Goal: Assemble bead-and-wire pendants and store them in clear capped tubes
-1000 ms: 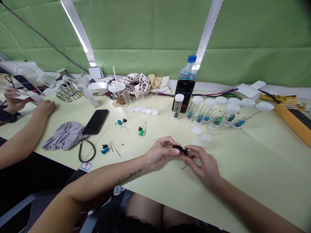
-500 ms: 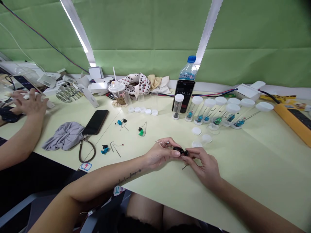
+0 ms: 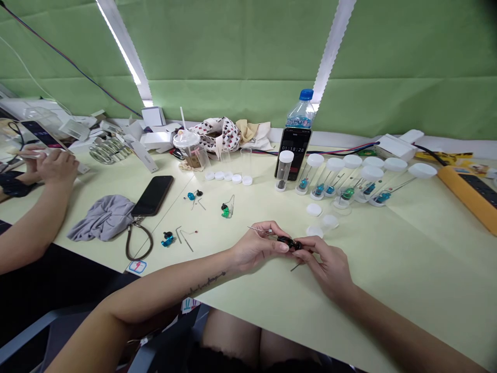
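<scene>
While the two hands meet above the near middle of the table (image 3: pixel 407 269), the black part (image 3: pixel 288 242) sits between them; whether it touches the surface, I cannot tell. The left hand (image 3: pixel 258 247) pinches it narrowly between thumb and fingers, and a thin rod (image 3: pixel 257 229) also sticks out to the left from this hand. The right hand (image 3: pixel 326 263) has its fingers narrowed on the right end of the part. A second rod (image 3: pixel 295 267) shows at the near side, under the right fingers; if the hand really holds it, I cannot tell.

In my opinion, to do this step well, the left hand should give a steady grip, while the right fingers work gently at the end, without pushing it sideways. It seems wise also that the thin rod does not slip out from the left hand. The near blue part (image 3: pixel 167 240) and the green part (image 3: pixel 225 212) lie well apart at left, so they should not disturb.

Compared with one second earlier, the right fingers cover more of the black part's end. At far left, a co-worker's hands (image 3: pixel 59 166) are closer together. The tubes (image 3: pixel 285 170) at right stand the same.
</scene>
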`<state>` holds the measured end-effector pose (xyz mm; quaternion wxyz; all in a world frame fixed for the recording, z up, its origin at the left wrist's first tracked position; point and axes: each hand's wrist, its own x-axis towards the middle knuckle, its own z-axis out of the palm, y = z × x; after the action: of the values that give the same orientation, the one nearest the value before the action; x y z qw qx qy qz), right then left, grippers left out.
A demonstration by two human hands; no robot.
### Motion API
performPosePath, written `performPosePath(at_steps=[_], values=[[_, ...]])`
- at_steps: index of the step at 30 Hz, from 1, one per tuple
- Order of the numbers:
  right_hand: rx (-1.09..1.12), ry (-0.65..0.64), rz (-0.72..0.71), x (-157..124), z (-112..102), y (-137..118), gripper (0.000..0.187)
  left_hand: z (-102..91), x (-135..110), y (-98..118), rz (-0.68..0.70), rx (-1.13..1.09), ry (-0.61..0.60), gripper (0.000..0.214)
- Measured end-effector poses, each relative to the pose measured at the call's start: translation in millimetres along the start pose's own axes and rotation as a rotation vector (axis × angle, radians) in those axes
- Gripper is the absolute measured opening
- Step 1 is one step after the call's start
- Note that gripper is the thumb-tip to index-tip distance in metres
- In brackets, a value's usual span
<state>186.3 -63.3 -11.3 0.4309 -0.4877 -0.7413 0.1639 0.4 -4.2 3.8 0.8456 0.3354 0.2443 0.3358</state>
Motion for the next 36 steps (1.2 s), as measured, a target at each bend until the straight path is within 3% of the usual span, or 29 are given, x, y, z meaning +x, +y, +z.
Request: performPosePath(at_steps=[23,36], values=[[0.070,-0.010,0.058,-0.1,0.4,-3.9,0.017,-0.4,0.3,-0.2,0.053,0.005,-0.002,0.026],[0.116,-0.027,0.067,-0.8,1.6,0.1,0.014,-1.7,1.4,0.2,0.001,0.022,-0.007,0.030]])
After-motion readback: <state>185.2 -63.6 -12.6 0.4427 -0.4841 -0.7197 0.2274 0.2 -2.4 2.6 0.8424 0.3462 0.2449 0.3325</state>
